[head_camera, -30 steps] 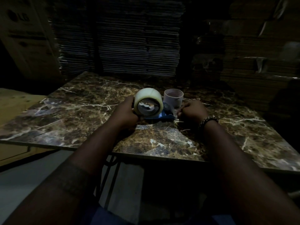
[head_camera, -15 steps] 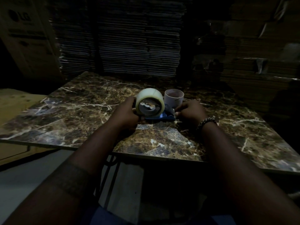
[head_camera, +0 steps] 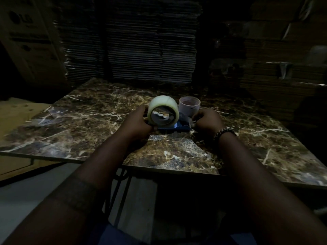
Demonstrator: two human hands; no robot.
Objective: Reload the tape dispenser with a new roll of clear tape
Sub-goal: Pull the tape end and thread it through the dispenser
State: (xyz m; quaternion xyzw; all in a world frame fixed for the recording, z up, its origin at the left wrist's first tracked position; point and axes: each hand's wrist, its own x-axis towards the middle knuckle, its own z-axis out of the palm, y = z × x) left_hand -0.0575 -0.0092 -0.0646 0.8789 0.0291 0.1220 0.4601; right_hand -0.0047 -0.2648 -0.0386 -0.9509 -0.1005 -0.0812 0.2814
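Observation:
A roll of clear tape [head_camera: 161, 103] stands on edge on the blue tape dispenser [head_camera: 177, 127], which lies on the marble table [head_camera: 88, 119]. My left hand [head_camera: 137, 122] grips the left side of the roll and the dispenser beneath it. My right hand [head_camera: 207, 121] is closed at the dispenser's right end, fingers pinched on something small that I cannot make out. An empty cardboard tape core [head_camera: 189, 106] stands upright just behind the dispenser, between my hands.
Tall stacks of flattened cardboard [head_camera: 131, 41] rise behind the table. More boxes [head_camera: 283, 50] stand at the back right and a large carton [head_camera: 30, 38] at the left. The table's front edge [head_camera: 169, 169] is close to my body.
My right hand has moved left, closer to the dispenser's right end. The roll and my left hand have stayed almost in place.

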